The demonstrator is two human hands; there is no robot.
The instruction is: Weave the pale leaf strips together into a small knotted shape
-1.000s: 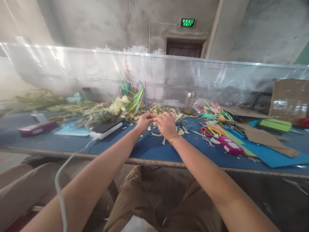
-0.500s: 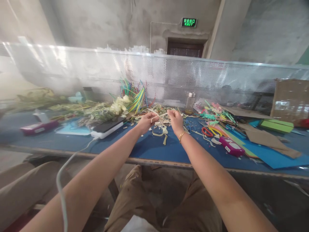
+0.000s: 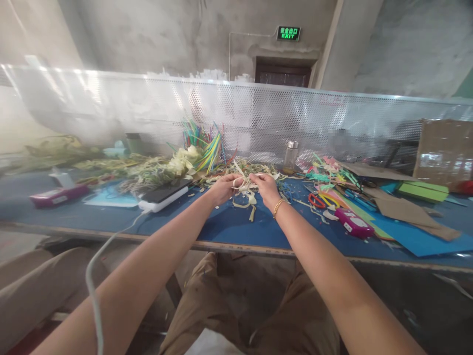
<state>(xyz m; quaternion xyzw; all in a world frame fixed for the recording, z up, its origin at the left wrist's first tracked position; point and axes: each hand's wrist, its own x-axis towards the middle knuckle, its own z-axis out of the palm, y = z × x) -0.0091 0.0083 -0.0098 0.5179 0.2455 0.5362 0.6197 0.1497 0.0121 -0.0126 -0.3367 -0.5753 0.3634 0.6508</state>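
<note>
Over the table [image 3: 229, 231], left hand [image 3: 222, 189] and right hand [image 3: 266, 186] each clamp a tight grip on pale strips [image 3: 246, 187].

The pale strips [image 3: 245, 184] are thin, cream-yellow ribbons, curled and tangled into 1 loose bunch. The bunch is held up off the blue counter [image 3: 229, 228], stretched between the 2 hands: the left hand [image 3: 222, 188] pinches one end and the right hand [image 3: 265, 186] the other, fingers closed on it. A few ends stick up and outward above the knuckles. Longer strips droop from the middle, and the lowest one touches the counter just below.
</note>
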